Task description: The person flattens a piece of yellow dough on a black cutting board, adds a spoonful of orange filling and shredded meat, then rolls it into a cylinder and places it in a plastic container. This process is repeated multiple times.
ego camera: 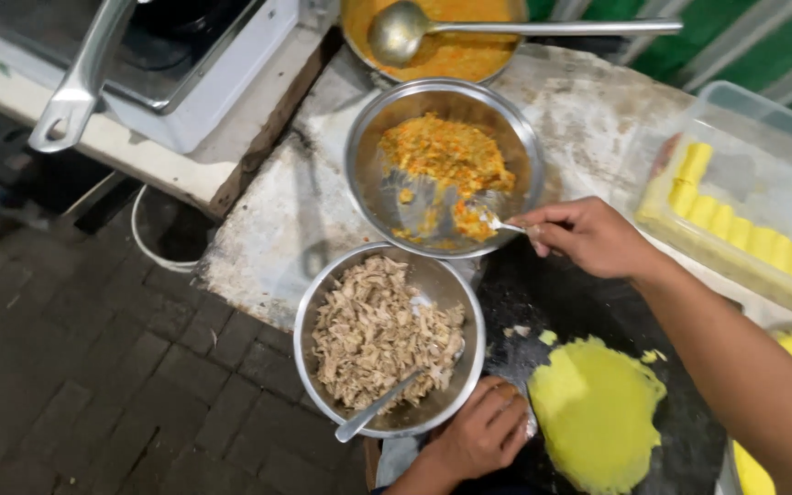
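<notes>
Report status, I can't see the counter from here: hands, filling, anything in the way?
Right hand holds spoon in orange filling bowl. Left hand rests beside shredded-meat bowl. Nothing blocking.

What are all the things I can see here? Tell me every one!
Metal bowl: one, silver, holds orange filling, top middle.
Metal bowl: one, silver, holds shredded beige meat and a spoon, bottom middle.
Pot: one, orange sauce inside, ladle resting in it, top.
Yellow flat round: one, on dark griddle.
Plastic box: one, clear, yellow rolls inside, right.
Bucket: one, white, on the floor.
Right hand: holds small spoon in the filling.
Left hand: by the meat bowl's rim.
</notes>
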